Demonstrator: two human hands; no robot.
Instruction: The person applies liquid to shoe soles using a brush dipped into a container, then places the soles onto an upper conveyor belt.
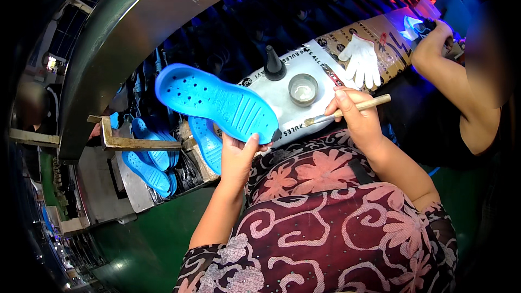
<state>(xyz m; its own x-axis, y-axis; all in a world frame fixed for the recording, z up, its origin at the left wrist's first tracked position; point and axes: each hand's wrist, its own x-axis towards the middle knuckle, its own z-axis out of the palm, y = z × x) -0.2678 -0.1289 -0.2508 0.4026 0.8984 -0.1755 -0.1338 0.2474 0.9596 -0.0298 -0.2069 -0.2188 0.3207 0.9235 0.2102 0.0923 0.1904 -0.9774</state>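
Floral top (320, 233): nearest the lens, filling the lower middle; the near edge of the covered ledge (285, 89) lies just beyond it.
Sole pile (146, 172): blue soles lie overlapping on a grey plate (130, 189), probably to save room within reach.
Spare sole (211, 151): partly hidden behind the held one, near the ledge's left end; what fully supports it I cannot tell.
Held sole (217, 100): raised at the ledge's left end, holed face turned up, dark-tipped narrow end towards the right, seemingly so that end faces the brush.
Left hand (237, 154): clamped on the sole's near rim, thumb above and fingers beneath, which likely leaves most of the top face uncovered.
Black cone (274, 65): upright near the ledge's far edge, perhaps out of the hands' way.
Cup (303, 90): beside the cone, mouth up, probably central for easy dipping.
Brush (377, 101): bristles point left above the ledge's near edge.
Right hand (358, 118): thumb and fingers pinched together on the handle, apparently for fine control.
White glove (361, 62): flat towards the ledge's right end; both hands are bare.
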